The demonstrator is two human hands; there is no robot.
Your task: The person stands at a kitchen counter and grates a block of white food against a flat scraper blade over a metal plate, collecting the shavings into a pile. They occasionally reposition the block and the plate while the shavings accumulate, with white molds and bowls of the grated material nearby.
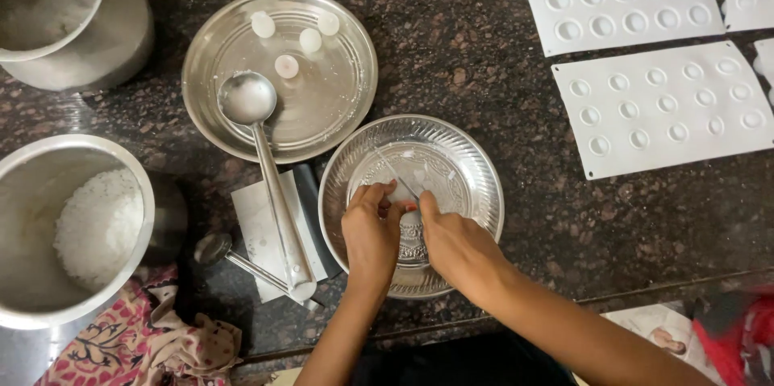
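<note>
Both hands meet over the patterned steel plate: the left hand curls its fingers around a small white piece, the right hand pinching it too. Up-left of them, a ladle rests in a larger steel plate; white moulds lie up-right.

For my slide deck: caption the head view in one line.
Left hand and right hand meet over a patterned steel plate on a granite counter, beside a ladle.

Ladle & big plate block left; bare counter right toward moulds.
</note>
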